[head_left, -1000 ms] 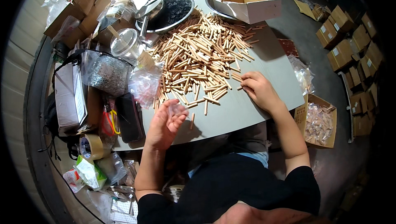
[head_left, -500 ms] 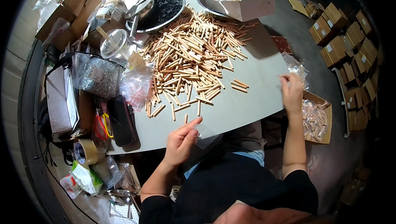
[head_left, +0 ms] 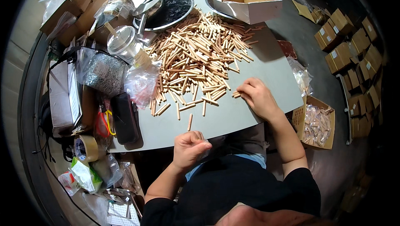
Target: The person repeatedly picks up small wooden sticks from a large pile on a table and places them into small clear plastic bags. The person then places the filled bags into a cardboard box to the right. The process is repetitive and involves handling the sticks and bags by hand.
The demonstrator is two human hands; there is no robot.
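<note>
A large heap of short wooden dowels point(head_left: 196, 55) covers the middle of the table. Beyond the heap's near right side, the fingers of my right hand point(head_left: 260, 99) are closed on a few separate dowels point(head_left: 236, 95) at the tabletop. At the table's front edge, my left hand point(head_left: 191, 149) is closed on a small clear plastic bag point(head_left: 205, 154), mostly hidden by the fingers. One lone dowel point(head_left: 190, 122) lies on the table just past that hand.
A steel bowl of dark pieces point(head_left: 175, 11) and a white box point(head_left: 254, 6) stand behind the heap. At left are a phone point(head_left: 124, 117), scissors point(head_left: 109, 122), a bag of metal parts point(head_left: 104, 74) and a lidded cup point(head_left: 121, 40). A carton of filled bags point(head_left: 316, 124) sits at right.
My right hand has come left from the table's right edge and closed on the separate dowels. My left hand has curled its fingers and lowered slightly, hiding more of the bag.
</note>
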